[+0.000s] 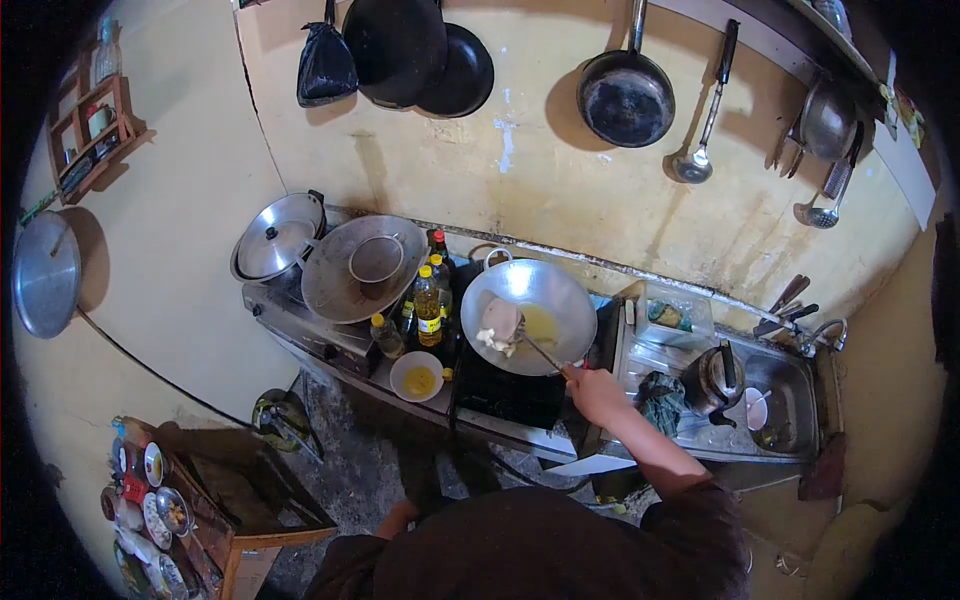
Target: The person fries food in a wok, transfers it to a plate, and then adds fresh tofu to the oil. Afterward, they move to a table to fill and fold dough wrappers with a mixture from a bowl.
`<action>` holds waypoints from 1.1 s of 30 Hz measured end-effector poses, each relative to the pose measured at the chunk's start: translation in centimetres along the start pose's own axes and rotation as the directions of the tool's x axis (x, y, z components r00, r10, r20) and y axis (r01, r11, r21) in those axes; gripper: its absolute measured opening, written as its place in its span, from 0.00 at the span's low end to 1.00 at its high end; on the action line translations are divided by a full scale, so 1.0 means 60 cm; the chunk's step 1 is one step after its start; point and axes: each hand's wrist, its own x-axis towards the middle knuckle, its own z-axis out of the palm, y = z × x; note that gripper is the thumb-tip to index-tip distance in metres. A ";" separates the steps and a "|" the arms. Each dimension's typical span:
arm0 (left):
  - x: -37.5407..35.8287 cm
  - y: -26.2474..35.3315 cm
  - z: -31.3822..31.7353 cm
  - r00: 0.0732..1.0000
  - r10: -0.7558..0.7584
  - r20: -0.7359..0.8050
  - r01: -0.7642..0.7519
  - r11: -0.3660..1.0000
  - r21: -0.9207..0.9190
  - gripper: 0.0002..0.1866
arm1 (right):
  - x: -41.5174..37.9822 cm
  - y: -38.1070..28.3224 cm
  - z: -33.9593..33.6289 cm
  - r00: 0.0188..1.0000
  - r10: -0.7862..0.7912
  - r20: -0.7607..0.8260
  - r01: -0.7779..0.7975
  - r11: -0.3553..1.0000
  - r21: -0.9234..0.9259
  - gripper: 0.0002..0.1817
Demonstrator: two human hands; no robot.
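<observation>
right hand [597, 395]: the fingers are closed around the handle of the utensil.
utensil [541, 350]: it crosses the near right rim of the wok, its head inside, with pale food [499, 325] there.
left hand [399, 516]: low beside the dark shirt [520, 545]; i cannot tell how the fingers are.
wok [573, 300]: on the stove [505, 393], yellow liquid [540, 322] in it; open room is above its rim.
bottles [428, 310]: upright, near the left rim.
bowl [397, 388]: close to the front edge of the counter [350, 375].
kettle [706, 381]: right, apart from the hand.
</observation>
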 end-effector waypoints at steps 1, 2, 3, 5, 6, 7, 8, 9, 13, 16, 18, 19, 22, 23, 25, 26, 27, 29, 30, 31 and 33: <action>0.010 0.001 -0.007 0.984 0.091 0.155 -0.120 0.974 0.192 0.20 | -0.003 -0.003 0.005 1.000 -0.008 -0.009 0.008 0.999 -0.036 0.16; 0.012 0.003 -0.012 0.936 0.145 0.319 -0.260 0.898 0.354 0.19 | -0.006 -0.003 0.011 1.000 -0.016 -0.018 0.015 0.997 -0.073 0.15; 0.007 0.004 -0.007 0.936 0.145 0.320 -0.260 0.898 0.354 0.19 | -0.002 0.003 0.023 1.000 -0.016 -0.017 0.014 0.997 -0.072 0.15; 0.000 0.004 0.006 0.998 -0.061 -0.009 0.061 0.998 0.031 0.17 | 0.016 0.020 0.050 0.997 0.066 -0.045 -0.073 0.985 -0.159 0.16; -0.003 0.006 0.000 0.998 -0.063 -0.011 0.064 0.998 0.029 0.17 | 0.019 0.024 0.049 0.997 0.063 -0.045 -0.070 0.985 -0.159 0.16; -0.003 0.008 -0.007 0.998 0.057 0.038 -0.062 0.986 0.154 0.17 | 0.024 0.030 0.044 0.991 0.114 -0.065 -0.125 0.970 -0.206 0.17; -0.003 0.008 -0.009 0.980 0.170 0.100 -0.191 0.944 0.268 0.17 | 0.029 0.038 0.040 0.983 0.163 -0.087 -0.180 0.951 -0.252 0.19; -0.005 0.005 -0.006 0.981 0.167 0.099 -0.188 0.946 0.265 0.17 | 0.039 0.054 0.050 0.976 0.185 -0.111 -0.208 0.942 -0.264 0.21; -0.008 -0.015 0.024 0.982 0.126 0.140 -0.147 0.976 0.159 0.19 | 0.041 0.066 0.028 0.962 0.249 -0.114 -0.268 0.940 -0.211 0.20; -0.022 -0.011 0.018 0.982 0.049 0.182 -0.080 0.983 0.168 0.20 | 0.047 0.076 0.040 0.976 0.205 -0.071 -0.215 0.958 -0.188 0.18; -0.028 -0.010 0.006 0.966 0.032 0.255 -0.093 0.969 0.227 0.20 | 0.048 0.077 0.051 0.984 0.172 -0.044 -0.178 0.958 -0.224 0.16; -0.026 -0.015 0.007 0.965 -0.012 0.262 -0.021 0.992 0.121 0.20 | 0.048 0.076 0.058 0.984 0.171 -0.045 -0.177 0.958 -0.224 0.16; -0.025 -0.022 0.015 0.980 0.010 0.201 -0.018 0.999 0.038 0.19 | 0.044 0.071 0.071 0.981 0.158 -0.114 -0.177 0.966 -0.189 0.16; -0.024 -0.021 0.019 0.989 0.078 0.127 -0.087 0.994 0.066 0.18 | 0.042 0.068 0.071 0.983 0.148 -0.111 -0.166 0.970 -0.177 0.16; -0.022 -0.016 0.024 0.975 0.220 -0.017 -0.215 0.967 0.139 0.17 | 0.042 0.068 0.071 0.984 0.139 -0.110 -0.156 0.974 -0.165 0.16; -0.021 -0.016 0.024 0.953 0.292 -0.084 -0.273 0.944 0.183 0.17 | 0.045 0.068 0.075 0.983 0.141 -0.113 -0.160 0.971 -0.176 0.16; -0.020 -0.013 0.020 0.952 0.293 -0.086 -0.274 0.944 0.184 0.17 | 0.048 0.069 0.076 0.983 0.143 -0.116 -0.163 0.969 -0.187 0.16; -0.025 -0.001 0.006 0.967 0.231 0.104 -0.253 0.856 0.451 0.17 | 0.053 0.071 0.072 0.973 0.176 -0.148 -0.200 0.965 -0.167 0.16; -0.030 -0.004 0.005 0.968 0.230 0.103 -0.251 0.857 0.450 0.17 | 0.056 0.075 0.069 0.962 0.210 -0.177 -0.237 0.961 -0.146 0.16; -0.033 -0.014 0.010 0.942 0.335 0.025 -0.324 0.887 0.329 0.18 | 0.063 0.085 0.071 0.962 0.208 -0.177 -0.235 0.961 -0.147 0.16; -0.033 -0.027 0.017 0.903 0.424 -0.065 -0.403 0.891 0.208 0.19 | 0.082 0.111 0.077 0.954 0.205 -0.219 -0.231 0.967 -0.103 0.17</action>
